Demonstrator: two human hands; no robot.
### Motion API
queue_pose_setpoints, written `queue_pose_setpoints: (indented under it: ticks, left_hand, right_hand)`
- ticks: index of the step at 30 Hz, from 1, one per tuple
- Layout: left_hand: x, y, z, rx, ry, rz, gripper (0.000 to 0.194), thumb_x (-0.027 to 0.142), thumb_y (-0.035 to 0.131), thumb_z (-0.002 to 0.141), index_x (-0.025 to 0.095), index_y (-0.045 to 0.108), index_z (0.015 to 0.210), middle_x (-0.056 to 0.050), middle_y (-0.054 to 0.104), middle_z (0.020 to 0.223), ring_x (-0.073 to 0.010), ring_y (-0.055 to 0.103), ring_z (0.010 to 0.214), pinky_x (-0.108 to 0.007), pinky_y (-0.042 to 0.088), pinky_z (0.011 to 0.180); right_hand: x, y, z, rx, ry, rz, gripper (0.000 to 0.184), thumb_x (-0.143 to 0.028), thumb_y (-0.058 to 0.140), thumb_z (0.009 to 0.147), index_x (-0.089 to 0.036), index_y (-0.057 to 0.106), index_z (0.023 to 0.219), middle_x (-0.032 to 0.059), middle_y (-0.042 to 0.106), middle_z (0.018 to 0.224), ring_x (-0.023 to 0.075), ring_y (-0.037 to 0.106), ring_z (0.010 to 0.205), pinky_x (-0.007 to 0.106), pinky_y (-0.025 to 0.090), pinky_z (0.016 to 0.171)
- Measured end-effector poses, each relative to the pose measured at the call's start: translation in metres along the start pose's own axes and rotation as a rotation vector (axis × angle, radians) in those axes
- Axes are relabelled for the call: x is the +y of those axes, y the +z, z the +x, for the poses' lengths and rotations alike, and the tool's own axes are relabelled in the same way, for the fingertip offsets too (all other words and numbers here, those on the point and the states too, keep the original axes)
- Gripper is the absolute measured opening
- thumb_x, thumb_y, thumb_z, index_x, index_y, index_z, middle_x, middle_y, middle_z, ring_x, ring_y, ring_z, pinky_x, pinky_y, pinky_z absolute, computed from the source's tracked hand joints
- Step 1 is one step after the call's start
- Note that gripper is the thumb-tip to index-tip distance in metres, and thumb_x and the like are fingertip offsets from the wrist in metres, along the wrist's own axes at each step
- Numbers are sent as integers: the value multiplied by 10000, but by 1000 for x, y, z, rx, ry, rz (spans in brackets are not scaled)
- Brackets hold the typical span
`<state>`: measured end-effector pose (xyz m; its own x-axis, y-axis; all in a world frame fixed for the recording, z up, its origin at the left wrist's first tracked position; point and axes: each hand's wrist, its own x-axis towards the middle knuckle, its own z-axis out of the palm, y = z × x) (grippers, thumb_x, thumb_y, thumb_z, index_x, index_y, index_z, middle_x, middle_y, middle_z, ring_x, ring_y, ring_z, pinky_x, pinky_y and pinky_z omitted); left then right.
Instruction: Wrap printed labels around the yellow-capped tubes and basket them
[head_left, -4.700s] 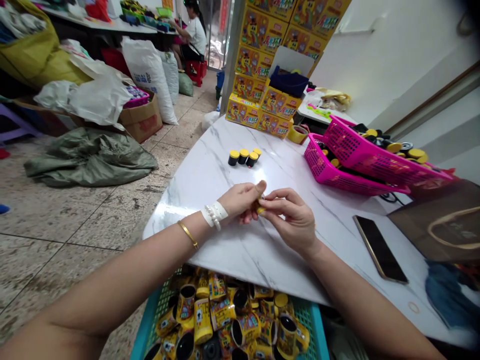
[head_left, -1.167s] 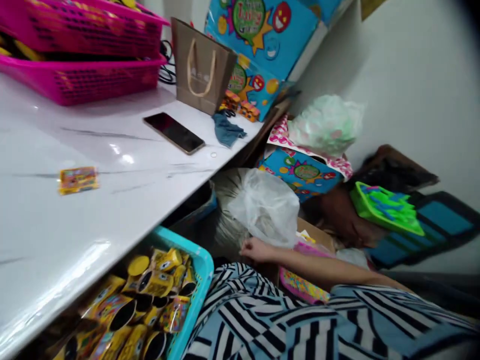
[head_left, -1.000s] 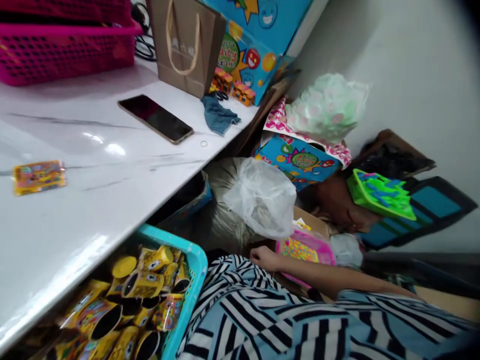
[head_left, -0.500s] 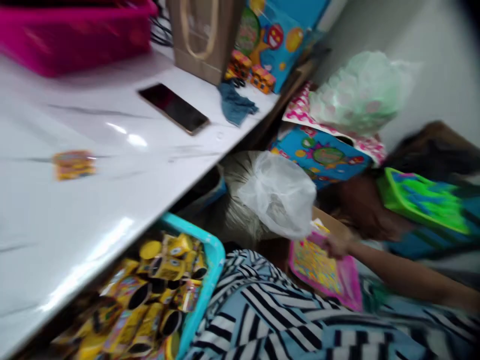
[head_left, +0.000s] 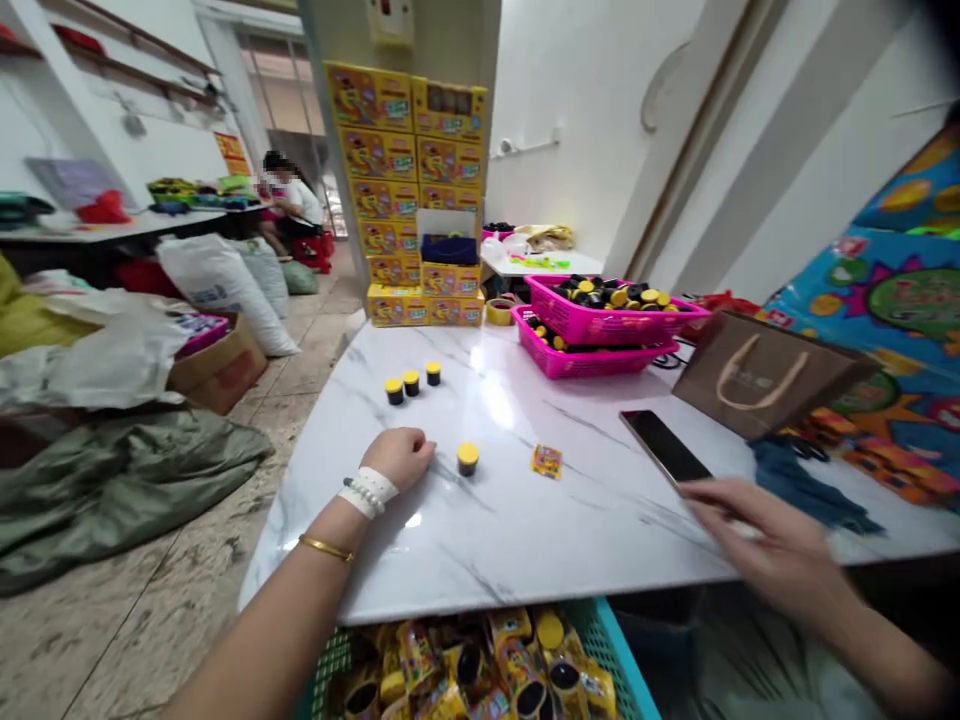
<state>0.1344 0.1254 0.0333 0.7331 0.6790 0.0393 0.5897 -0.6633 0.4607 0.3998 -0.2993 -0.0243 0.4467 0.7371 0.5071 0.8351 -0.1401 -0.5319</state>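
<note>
My left hand [head_left: 399,458] rests on the white marbled table with its fingers curled in; whatever they may hold is hidden. Just right of it stands a small black tub with a yellow lid [head_left: 467,459], apart from the hand. A little orange printed packet [head_left: 547,461] lies further right. Three more lidded tubs [head_left: 411,383] stand in a row beyond the hand. My right hand [head_left: 772,535], slightly blurred, is over the table's right side, its fingertips near the phone's [head_left: 666,446] lower end. Its fingers are pressed together around something whitish, too unclear to name.
Two stacked pink baskets [head_left: 592,362] of tubs stand at the back beside a brown paper bag [head_left: 772,375]. Yellow printed boxes [head_left: 379,205] are stacked behind. A turquoise basket [head_left: 626,660] of yellow packages sits below the table's front edge. Another person [head_left: 300,205] sits far left.
The view has swung left and up from the floor to the table. My right hand has come up from the pink tray of small yellow pieces. My left hand has entered view.
</note>
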Motion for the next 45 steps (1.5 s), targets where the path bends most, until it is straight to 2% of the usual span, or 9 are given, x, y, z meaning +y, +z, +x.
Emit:
queue_pose_setpoints:
  ticks: [7, 12, 16, 19, 22, 27, 31, 38, 45]
  left_hand:
    - [-22, -7, 3, 143, -43, -131, 329, 391, 477, 863, 199, 662, 669, -44, 671, 642, -199, 604, 672, -294, 403, 672]
    - [-25, 3, 3, 141, 26, -151, 286, 357, 528, 859, 197, 656, 659, -31, 648, 620, -188, 592, 638, -299, 410, 669]
    - [-45, -4, 14, 442, -92, -175, 180, 325, 577, 845, 180, 684, 841, -55, 683, 778, -196, 629, 719, -317, 467, 761]
    - [-66, -12, 29, 583, -260, -209, 465, 337, 714, 756, 119, 628, 1157, -141, 673, 1098, -210, 654, 842, -333, 502, 834]
    - [-75, -12, 40, 440, -206, -233, 719, 345, 776, 708, 114, 519, 1339, -161, 642, 1250, -218, 664, 895, -341, 511, 862]
    - [-57, -2, 33, 230, 27, -229, 400, 222, 660, 770, 184, 627, 1166, -53, 730, 983, -203, 683, 839, -311, 508, 827]
    - [-33, -7, 13, 80, 165, -158, 290, 208, 647, 714, 180, 637, 1003, -30, 702, 828, -207, 660, 745, -308, 487, 731]
    - [4, -16, -28, -153, 137, -109, 231, 236, 638, 691, 188, 576, 909, -19, 647, 724, -202, 607, 652, -298, 418, 619]
    - [24, 4, -54, -89, 104, -164, 211, 325, 631, 759, 195, 585, 918, -34, 653, 797, -195, 591, 689, -328, 445, 671]
  right_hand:
    - [-155, 169, 274, -194, -295, 117, 149, -247, 655, 859, -199, 732, 977, 86, 703, 998, 189, 700, 810, 309, 588, 682]
    - [-151, 257, 352, -443, -252, 0, 588, -61, 686, 729, -215, 629, 1293, 122, 540, 1433, 268, 584, 1242, 422, 458, 1074]
    - [-145, 288, 370, -637, -287, 16, 849, -19, 699, 643, -249, 509, 1438, 83, 597, 1399, 252, 571, 1274, 374, 443, 1082]
    - [-144, 294, 369, -769, -354, 68, 927, -20, 675, 653, -267, 411, 1507, 77, 607, 1393, 221, 602, 1224, 338, 451, 1049]
    - [-147, 298, 359, -785, -457, 142, 793, -119, 716, 707, -269, 488, 1452, 67, 624, 1364, 223, 604, 1202, 350, 428, 1050]
    - [-153, 286, 335, -709, -531, 122, 416, -239, 760, 741, -186, 678, 1146, 34, 725, 997, 191, 651, 892, 296, 481, 836]
    - [-136, 233, 315, -663, -527, -17, 368, -230, 776, 734, -215, 681, 1089, 13, 707, 941, 175, 625, 844, 274, 458, 785]
    - [-125, 172, 245, -547, -346, -56, 333, -233, 752, 770, -199, 673, 1093, 47, 715, 970, 191, 647, 870, 297, 482, 804]
    - [-125, 156, 216, -586, -297, 61, 767, -314, 804, 743, -232, 482, 1434, 95, 680, 1211, 228, 651, 1005, 367, 514, 898]
